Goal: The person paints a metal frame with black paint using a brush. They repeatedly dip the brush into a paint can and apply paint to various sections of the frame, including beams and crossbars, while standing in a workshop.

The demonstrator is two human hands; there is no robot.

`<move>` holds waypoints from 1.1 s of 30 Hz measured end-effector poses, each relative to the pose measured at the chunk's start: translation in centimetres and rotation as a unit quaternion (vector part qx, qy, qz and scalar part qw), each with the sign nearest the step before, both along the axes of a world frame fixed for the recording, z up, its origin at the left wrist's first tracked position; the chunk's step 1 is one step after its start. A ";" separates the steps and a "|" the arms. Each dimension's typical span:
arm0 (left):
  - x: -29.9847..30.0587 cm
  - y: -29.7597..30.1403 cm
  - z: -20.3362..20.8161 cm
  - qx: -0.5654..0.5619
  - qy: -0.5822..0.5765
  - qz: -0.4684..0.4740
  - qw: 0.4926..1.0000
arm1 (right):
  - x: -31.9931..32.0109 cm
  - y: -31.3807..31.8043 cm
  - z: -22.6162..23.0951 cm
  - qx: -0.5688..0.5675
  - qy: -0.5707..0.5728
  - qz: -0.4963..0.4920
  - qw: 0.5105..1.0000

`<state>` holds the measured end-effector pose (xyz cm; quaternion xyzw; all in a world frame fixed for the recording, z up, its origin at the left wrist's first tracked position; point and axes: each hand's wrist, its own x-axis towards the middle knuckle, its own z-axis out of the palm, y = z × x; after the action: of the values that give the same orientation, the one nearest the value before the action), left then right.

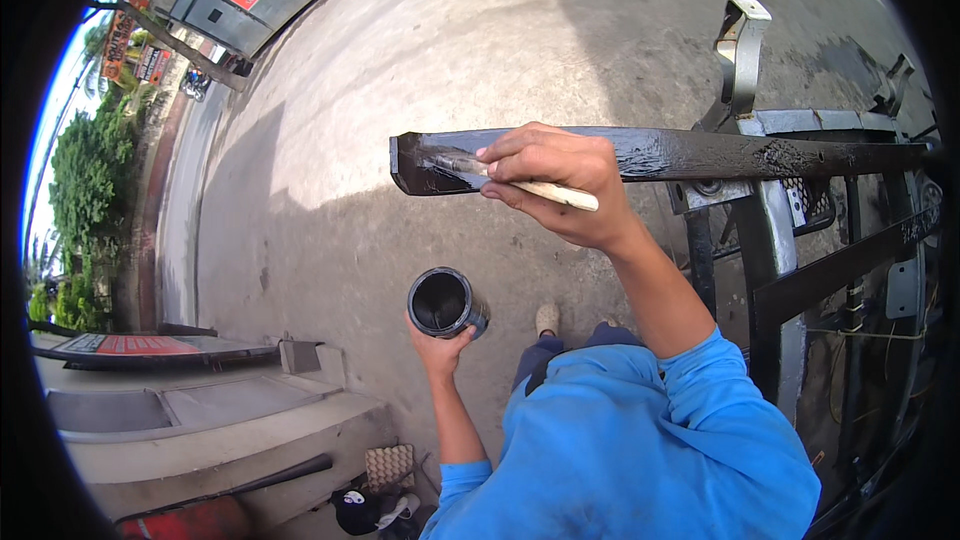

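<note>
- Your hands are well apart: the right hand (560, 178) pinches the brush (568, 196), the left hand (438, 345) is wrapped round the can (481, 316).
- The bar (690, 154) runs from its free end at 9 o'clock to the frame (776, 235) at 3 o'clock; your bristles sit near that free end.
- Drips could reach the floor (340, 250): the can sits at 6 o'clock from the bristles, clear of the bar, so an overloaded brush would shed past it.
- The can is open and held one-handed; a tilt while you watch the brush could slop paint (440, 302) towards the shoe (547, 319) at 3 o'clock from it.
- The coat looks wet and patchy towards 3 o'clock; too much paint there might sag or run.
- Your right hand crosses over the bar; dropping the wrist could smear that gloss. Whether it touches now, you cannot tell.
- Pressing hard on the overhanging end might make the bar shake, streaking the strokes.
</note>
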<state>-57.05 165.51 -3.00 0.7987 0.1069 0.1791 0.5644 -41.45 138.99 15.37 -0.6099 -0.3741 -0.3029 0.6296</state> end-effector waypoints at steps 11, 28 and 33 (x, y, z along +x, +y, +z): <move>0.7 0.2 0.0 0.025 0.001 -0.018 1.000 | -3.7 3.9 -1.2 -0.004 0.045 -0.040 0.998; 7.8 6.4 -1.3 -0.010 0.034 -0.200 0.979 | -7.6 9.4 -1.8 -0.074 -0.034 -0.311 0.947; 9.1 7.5 -1.6 -0.008 0.012 -0.242 0.970 | -8.5 11.1 -0.9 -0.088 -0.054 -0.370 0.923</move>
<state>-47.94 172.96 -4.62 0.7983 -0.0810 0.0268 0.5962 -49.98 150.07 14.49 -0.7407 -0.1806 -0.5122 0.3955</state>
